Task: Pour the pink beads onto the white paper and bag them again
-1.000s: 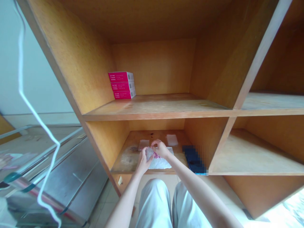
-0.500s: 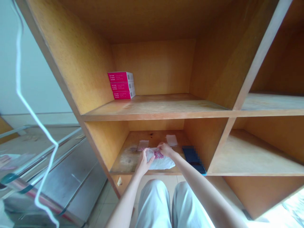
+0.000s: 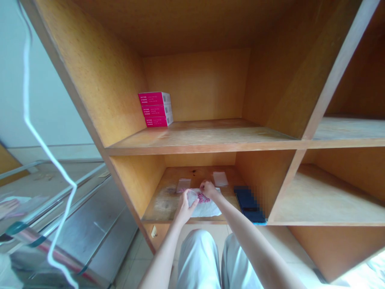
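Clear plastic bag (image 3: 192, 196) | we grasp it in our left hand (image 3: 186, 209) | our right hand (image 3: 209, 189) pinches closed beside it, held item unclear | white sheet (image 3: 207, 208) beneath

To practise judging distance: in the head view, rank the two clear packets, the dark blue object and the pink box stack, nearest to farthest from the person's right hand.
From the right hand:
1. Right clear packet, back right of lower shelf.
2. Left clear packet, back left.
3. Dark blue object, right side, same shelf.
4. Pink box stack, upper shelf, left.
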A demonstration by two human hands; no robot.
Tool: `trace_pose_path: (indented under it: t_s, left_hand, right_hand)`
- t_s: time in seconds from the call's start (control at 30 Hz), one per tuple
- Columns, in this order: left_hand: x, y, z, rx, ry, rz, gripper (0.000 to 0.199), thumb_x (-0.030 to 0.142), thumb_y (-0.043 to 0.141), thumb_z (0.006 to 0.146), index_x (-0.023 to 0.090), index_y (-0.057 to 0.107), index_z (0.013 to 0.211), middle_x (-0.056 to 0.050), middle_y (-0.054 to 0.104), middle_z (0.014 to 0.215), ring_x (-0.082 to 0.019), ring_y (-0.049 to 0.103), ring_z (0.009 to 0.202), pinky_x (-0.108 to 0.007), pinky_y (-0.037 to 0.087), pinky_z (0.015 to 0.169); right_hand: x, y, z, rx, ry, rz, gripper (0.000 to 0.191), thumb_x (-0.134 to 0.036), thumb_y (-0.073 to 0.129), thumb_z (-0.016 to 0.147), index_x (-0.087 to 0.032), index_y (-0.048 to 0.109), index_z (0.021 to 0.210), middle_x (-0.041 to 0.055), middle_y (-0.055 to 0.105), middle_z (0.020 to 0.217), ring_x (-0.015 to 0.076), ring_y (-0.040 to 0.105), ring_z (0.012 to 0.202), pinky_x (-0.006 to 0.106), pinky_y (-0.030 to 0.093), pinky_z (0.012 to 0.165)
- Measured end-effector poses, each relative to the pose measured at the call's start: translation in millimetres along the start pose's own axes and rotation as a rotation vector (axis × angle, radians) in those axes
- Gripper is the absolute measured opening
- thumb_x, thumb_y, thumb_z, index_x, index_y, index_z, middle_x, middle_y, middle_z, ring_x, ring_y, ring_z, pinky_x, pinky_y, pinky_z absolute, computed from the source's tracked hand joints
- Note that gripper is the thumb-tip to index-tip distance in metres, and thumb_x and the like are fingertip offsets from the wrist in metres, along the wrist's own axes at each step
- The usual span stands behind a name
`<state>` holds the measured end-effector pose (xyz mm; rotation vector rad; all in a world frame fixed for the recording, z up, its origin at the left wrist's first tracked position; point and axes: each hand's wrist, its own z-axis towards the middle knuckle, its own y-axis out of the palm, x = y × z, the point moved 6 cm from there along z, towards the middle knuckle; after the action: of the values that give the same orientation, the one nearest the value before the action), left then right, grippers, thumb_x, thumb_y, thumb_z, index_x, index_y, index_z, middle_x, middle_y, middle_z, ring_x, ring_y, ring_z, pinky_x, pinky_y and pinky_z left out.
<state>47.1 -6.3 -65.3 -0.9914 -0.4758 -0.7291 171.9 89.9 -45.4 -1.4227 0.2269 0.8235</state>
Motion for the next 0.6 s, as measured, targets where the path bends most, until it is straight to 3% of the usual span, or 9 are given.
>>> trace_pose_path:
  t_s: [0.17,0.27,0.33,0.5,0.6]
  left_hand:
    - [-1,0.4,0,-0.001,0.001,-0.015,0.052,0.041,0.047,0.079,0.017,0.03,0.122,-0.014,0.045,0.119,-0.023,0.044,0.113,-0.04,0.037,0.092]
    - [-1,0.3,0,-0.001,0.003,-0.021,0.053,0.042,0.047,0.078,0.017,0.03,0.122,-0.014,0.045,0.119,-0.023,0.044,0.113,-0.041,0.037,0.092]
    - [0,0.1,0,-0.002,0.006,-0.023,0.053,0.042,0.048,0.078,0.017,0.03,0.121,-0.014,0.045,0.118,-0.023,0.045,0.112,-0.041,0.037,0.092]
    - [1,0.4,1,-0.013,0.011,-0.02,0.053,0.042,0.049,0.077,0.016,0.031,0.12,-0.015,0.045,0.118,-0.024,0.045,0.111,-0.042,0.036,0.093]
    - [-1,1.0,1,-0.007,0.013,-0.012,0.053,0.041,0.048,0.078,0.016,0.03,0.121,-0.015,0.045,0.118,-0.024,0.044,0.112,-0.042,0.036,0.093]
  right_hand:
    - [-3,-5,-4,0.133,-0.05,0.411,0.014,-0.018,0.05,0.072,-0.014,0.064,0.073,0.0059,0.067,0.078,0.0149,0.061,0.074,0.024,0.045,0.068]
    - [-10,-6,-12,0.142,-0.107,0.621,0.013,-0.023,0.053,0.071,-0.014,0.061,0.075,0.0054,0.066,0.078,0.0148,0.061,0.074,0.025,0.046,0.068]
    - [-18,-8,-18,0.114,-0.152,0.629,0.012,-0.022,0.054,0.07,-0.015,0.061,0.075,0.0049,0.066,0.078,0.0147,0.061,0.074,0.025,0.046,0.068]
    - [-41,-21,-31,0.041,-0.358,0.38,0.017,-0.025,0.054,0.074,-0.016,0.062,0.062,0.0056,0.065,0.08,0.0166,0.058,0.081,0.027,0.043,0.076]
    - [-37,-28,-30,0.046,-0.348,0.371,0.021,-0.022,0.047,0.078,-0.016,0.063,0.066,0.0058,0.066,0.082,0.0158,0.058,0.081,0.026,0.043,0.075]
